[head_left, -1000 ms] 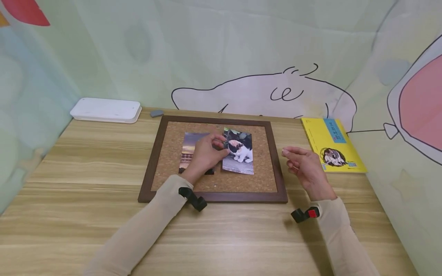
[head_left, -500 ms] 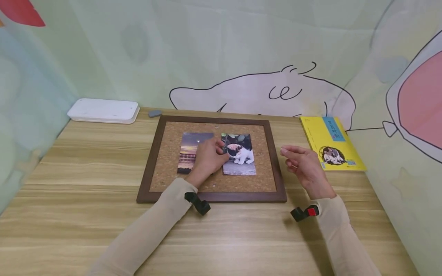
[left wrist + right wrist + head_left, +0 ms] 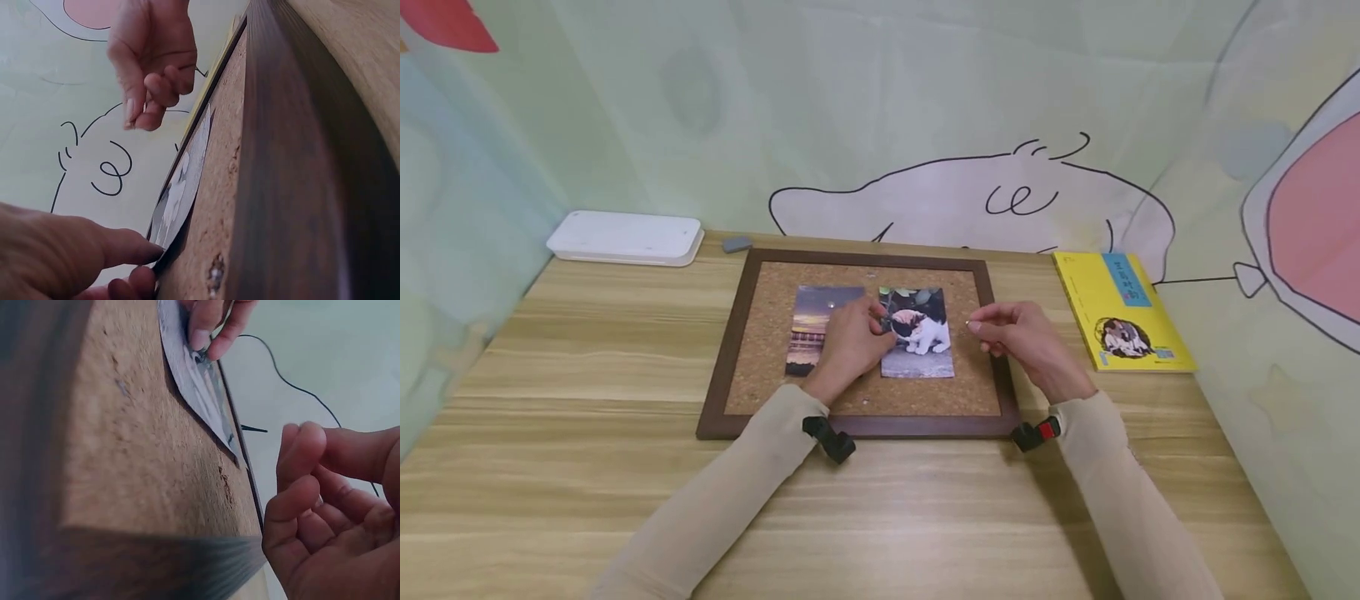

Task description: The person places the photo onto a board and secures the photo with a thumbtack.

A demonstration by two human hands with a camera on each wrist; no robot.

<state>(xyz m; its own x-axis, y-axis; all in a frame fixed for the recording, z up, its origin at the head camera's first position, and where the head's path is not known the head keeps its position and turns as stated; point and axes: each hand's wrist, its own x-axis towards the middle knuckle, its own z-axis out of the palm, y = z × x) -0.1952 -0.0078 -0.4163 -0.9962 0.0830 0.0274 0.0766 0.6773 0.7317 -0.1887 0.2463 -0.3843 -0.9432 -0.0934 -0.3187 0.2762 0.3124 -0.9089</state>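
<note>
My left hand [image 3: 850, 340] holds the left edge of a cat photo [image 3: 921, 337] between thumb and fingers, over the corkboard [image 3: 932, 398]. In the left wrist view, the thumb lies on the photo's edge. A sunset photo [image 3: 803, 333] is beside it, partly covered by the left hand, with a small clear push pin [image 3: 831, 306] near its top. My right hand [image 3: 1026, 342] is above the board's right side, just right of the cat photo. Its thumb and index finger pinch a tiny shiny push pin [image 3: 967, 323], mostly hidden by the fingertips.
More small pins stand in the cork: a top pin [image 3: 871, 273] and a bottom pin [image 3: 866, 401]. A white case [image 3: 627, 237] and a grey eraser-like block [image 3: 737, 244] lie at the back left. A yellow book [image 3: 1120, 312] lies at the right.
The cat photo has shifted slightly down and straightened under my left hand. My right hand has moved left, from beside the board to over its right side.
</note>
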